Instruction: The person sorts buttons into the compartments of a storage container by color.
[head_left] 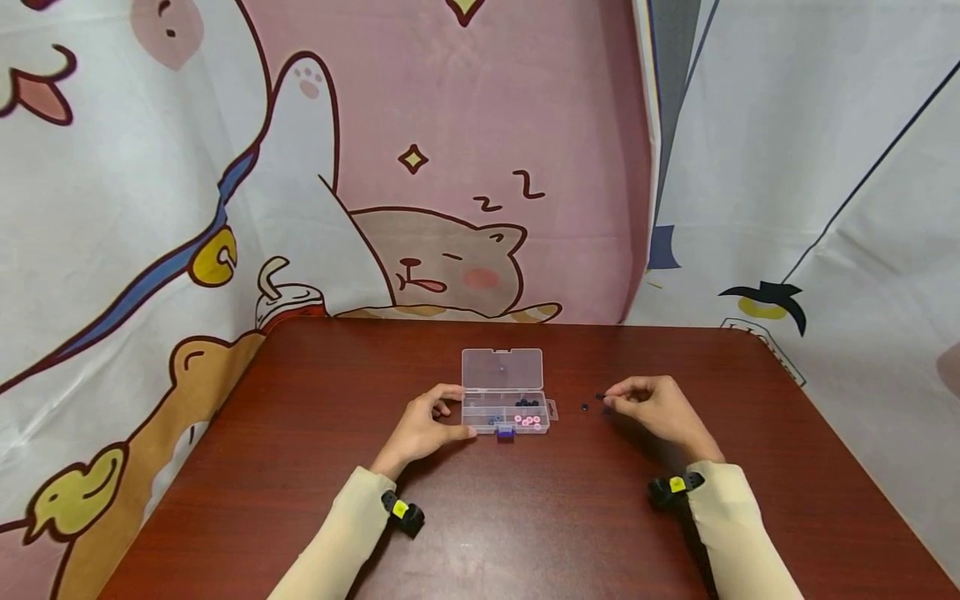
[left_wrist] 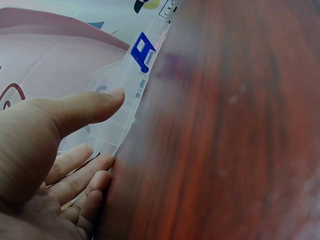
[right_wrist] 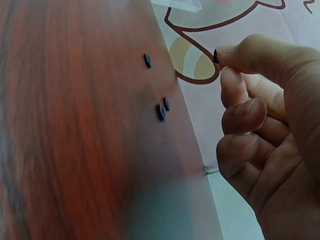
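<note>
A clear plastic box (head_left: 480, 400) sits on the table with its lid (head_left: 501, 369) raised at the back and a blue latch (head_left: 506, 434) at the front. My left hand (head_left: 422, 425) grips its left end, thumb at the front wall and fingers farther back along the side. Inside the compartments are black beads (head_left: 527, 403), pink ring-shaped beads (head_left: 528, 421) and a few bluish pieces (head_left: 495, 419). To the right of the box, my right hand (head_left: 663, 408) pinches a small black bead (right_wrist: 216, 56) between thumb and index finger; its other fingers are curled.
Three loose black beads lie on the table near the right hand, one (right_wrist: 147, 60) apart from the other pair (right_wrist: 160, 112). A hanging tab (head_left: 553, 409) juts from the box's right end. A cartoon-printed cloth (head_left: 450, 100) hangs behind the brown table (head_left: 525, 517).
</note>
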